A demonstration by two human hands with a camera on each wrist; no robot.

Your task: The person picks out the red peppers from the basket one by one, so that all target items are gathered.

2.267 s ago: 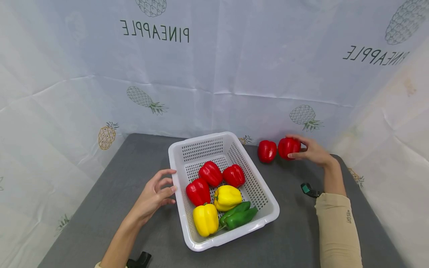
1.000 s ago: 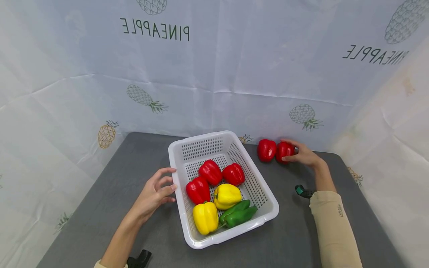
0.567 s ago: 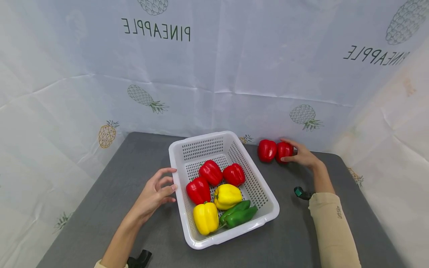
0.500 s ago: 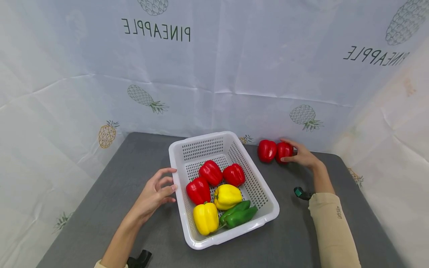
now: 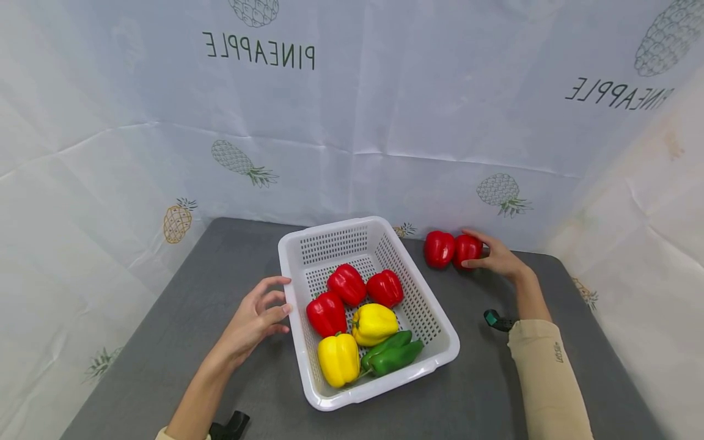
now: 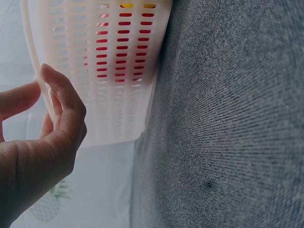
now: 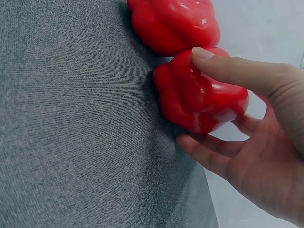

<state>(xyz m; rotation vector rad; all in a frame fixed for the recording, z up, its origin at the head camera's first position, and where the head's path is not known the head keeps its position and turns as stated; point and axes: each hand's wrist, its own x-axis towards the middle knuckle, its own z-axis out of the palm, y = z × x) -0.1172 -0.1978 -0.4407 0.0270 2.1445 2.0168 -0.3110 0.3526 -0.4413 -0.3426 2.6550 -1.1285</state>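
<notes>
White pineapple-print cloth (image 5: pixel 418 110) hangs behind a dark grey table (image 5: pixel 214 269). Head view: one white perforated basket (image 5: pixel 390 381) on the table, containing three red bell peppers (image 5: pixel 346 285), two yellow bell peppers (image 5: pixel 375 324), two green peppers (image 5: pixel 397 358). Left hand (image 5: pixel 252 319) is at the basket's left rim. Right of the basket: one outer red pepper (image 5: pixel 439 249), beside the gripped red pepper (image 5: pixel 467 250), which the right hand (image 5: pixel 500 256) holds. Left wrist view: thumb and fingers pinch the rim; red and yellow show through the slots. Right wrist view: fingers curl round the gripped red pepper, which touches its neighbour.
</notes>
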